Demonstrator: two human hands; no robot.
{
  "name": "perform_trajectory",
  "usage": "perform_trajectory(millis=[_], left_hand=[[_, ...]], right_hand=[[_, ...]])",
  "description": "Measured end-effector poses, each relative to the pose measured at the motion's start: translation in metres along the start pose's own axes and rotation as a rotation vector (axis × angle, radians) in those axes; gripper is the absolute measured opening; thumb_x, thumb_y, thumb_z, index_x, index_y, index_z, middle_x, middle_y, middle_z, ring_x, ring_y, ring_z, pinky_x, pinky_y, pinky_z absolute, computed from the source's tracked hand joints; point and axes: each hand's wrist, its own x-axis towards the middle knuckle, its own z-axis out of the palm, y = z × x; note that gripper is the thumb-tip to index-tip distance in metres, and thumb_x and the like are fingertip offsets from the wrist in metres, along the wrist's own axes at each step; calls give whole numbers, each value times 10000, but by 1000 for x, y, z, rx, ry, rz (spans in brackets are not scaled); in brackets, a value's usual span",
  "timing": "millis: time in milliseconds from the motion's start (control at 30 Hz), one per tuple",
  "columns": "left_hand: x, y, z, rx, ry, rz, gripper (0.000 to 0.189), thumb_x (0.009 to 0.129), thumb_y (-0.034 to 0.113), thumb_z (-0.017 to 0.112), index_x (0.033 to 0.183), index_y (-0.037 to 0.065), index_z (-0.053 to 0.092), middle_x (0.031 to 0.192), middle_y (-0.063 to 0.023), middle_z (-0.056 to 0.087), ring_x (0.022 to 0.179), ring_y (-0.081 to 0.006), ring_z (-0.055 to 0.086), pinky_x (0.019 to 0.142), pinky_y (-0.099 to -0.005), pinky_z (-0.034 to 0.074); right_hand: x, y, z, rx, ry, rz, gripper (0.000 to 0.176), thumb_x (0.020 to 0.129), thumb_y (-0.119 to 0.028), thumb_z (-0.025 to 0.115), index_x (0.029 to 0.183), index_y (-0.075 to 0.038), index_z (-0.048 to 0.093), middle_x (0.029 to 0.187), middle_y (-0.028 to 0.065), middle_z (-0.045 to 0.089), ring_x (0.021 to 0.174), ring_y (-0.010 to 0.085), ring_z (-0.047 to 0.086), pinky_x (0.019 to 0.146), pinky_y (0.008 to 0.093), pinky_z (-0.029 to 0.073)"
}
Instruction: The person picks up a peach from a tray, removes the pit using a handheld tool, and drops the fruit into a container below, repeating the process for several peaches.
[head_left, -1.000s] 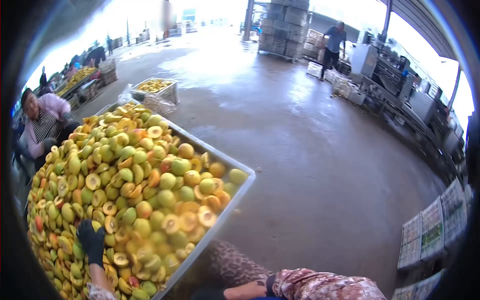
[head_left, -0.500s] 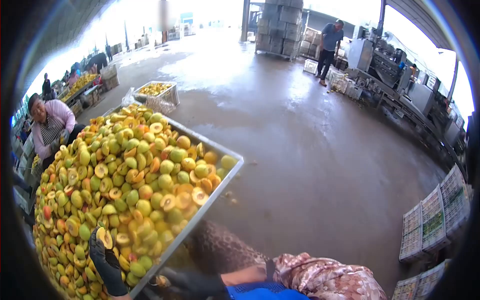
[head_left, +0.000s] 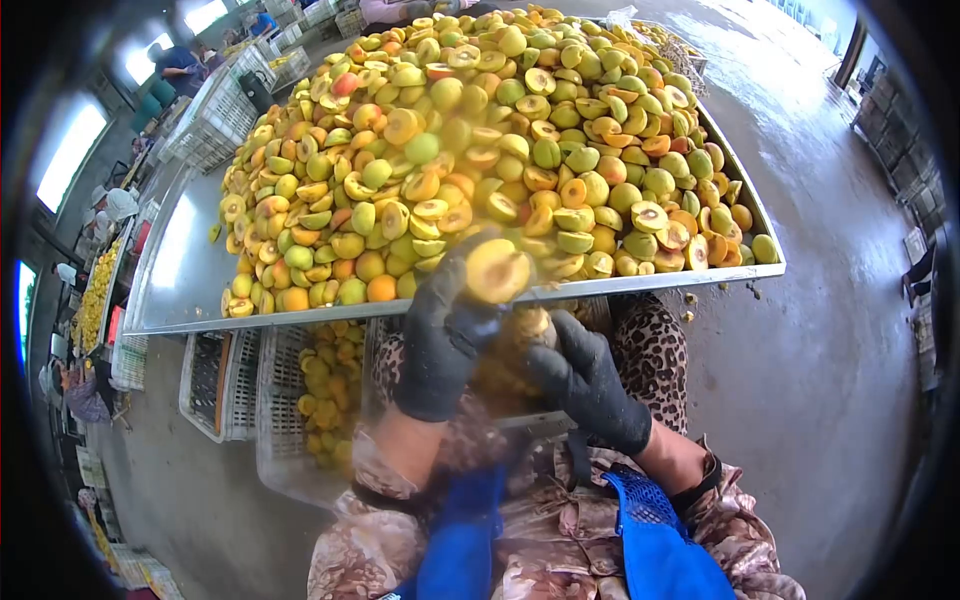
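Note:
My left hand [head_left: 440, 340], in a black glove, grips a halved peach [head_left: 498, 271] with its cut yellow face showing a brown pit hollow. Close beside it, my right hand [head_left: 592, 378], gloved too, has curled fingers around something small and yellowish-brown, blurred beyond naming. Both hands are at the near edge of a metal-rimmed table [head_left: 450, 308]. A large heap of halved peaches [head_left: 440, 190], green-yellow outside and orange inside, covers most of that table.
Below the table edge, a white plastic crate [head_left: 285, 400] holds peaches, with another crate [head_left: 215, 385] to its left. Stacked crates [head_left: 222, 110] stand at the far left, near other people. Wet concrete floor [head_left: 780, 400] lies to the right.
The view has swung left and down to the table and my lap. My left hand, with a peach half, has come from the heap to the near edge, beside my right hand.

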Motion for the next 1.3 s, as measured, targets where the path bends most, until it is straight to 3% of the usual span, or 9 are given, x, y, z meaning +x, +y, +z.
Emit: perform_trajectory(millis=[133, 333, 433, 633, 733, 767, 1033, 1133, 1300], left_hand=[[-15, -5, 12, -179, -7, -93, 566, 1033, 299, 517, 1464, -56, 425, 1406, -225, 546, 1312, -340, 556, 1096, -443, 480], [-18, -14, 31, -451, 7, -195, 565, 1006, 312, 542, 1446, -34, 464, 1354, -164, 580, 1250, -269, 576, 1088, -391, 464], [-22, -24, 42, -369, 33, -206, 532, 1022, 286, 526, 1444, -34, 477, 1362, -154, 582, 1240, -244, 581, 1076, -372, 465], [-24, -43, 39, 49, 43, -56, 462, 1074, 237, 454, 1443, -39, 484, 1362, -163, 587, 1278, -262, 563, 1104, -387, 450], [-15, -33, 32, -282, 104, -104, 453, 1090, 283, 427, 1396, -41, 506, 1323, -168, 600, 1262, -283, 573, 1098, -410, 461], [-15, -30, 34, -376, 139, -128, 450, 1091, 312, 421, 1352, -37, 534, 1289, -159, 614, 1224, -268, 596, 1072, -395, 480], [-27, -29, 48, -288, 42, -124, 455, 1111, 327, 366, 1358, -13, 539, 1291, -169, 619, 1178, -301, 628, 1033, -430, 524], [-28, -18, 56, -246, 183, -73, 453, 1093, 358, 407, 1204, -24, 622, 1099, -143, 673, 971, -210, 658, 856, -334, 544], [-34, -11, 61, -23, 168, 37, 458, 1067, 393, 466, 1049, -8, 686, 959, -123, 701, 834, -178, 656, 764, -306, 542]], right_hand=[[4, 6, 2, 64, 49, 49, 273, 967, -173, 649, 1155, 17, 599, 852, 86, 666, 782, 129, 597, 692, 329, 499], [18, -6, -1, -469, 397, -426, 405, 883, -173, 733, 1206, 18, 580, 921, 200, 688, 798, 359, 700, 658, 413, 535], [26, 3, -21, -762, 230, -447, 426, 823, -177, 764, 1167, -2, 583, 888, 192, 673, 748, 401, 677, 630, 451, 529], [3, 36, -16, -541, 164, -394, 393, 807, -205, 812, 1088, -31, 600, 836, 163, 651, 673, 415, 629, 606, 453, 507], [-20, 34, -20, -503, -43, 5, 312, 889, -241, 736, 1011, -15, 559, 765, 184, 645, 691, 400, 662, 608, 456, 521], [-24, 42, -18, -211, 49, 94, 308, 934, -257, 709, 969, -3, 538, 727, 195, 633, 662, 387, 660, 595, 435, 507], [-12, 25, -9, 8, 80, 13, 283, 964, -218, 655, 1069, 32, 575, 843, 187, 658, 725, 253, 638, 682, 394, 510], [-16, 28, 4, 65, 38, 6, 310, 973, -227, 640, 1129, 33, 577, 889, 188, 658, 770, 243, 636, 726, 392, 518], [-17, 36, 2, -57, -44, -175, 371, 997, -278, 600, 1203, 28, 558, 916, 153, 667, 844, 243, 664, 758, 395, 519]])
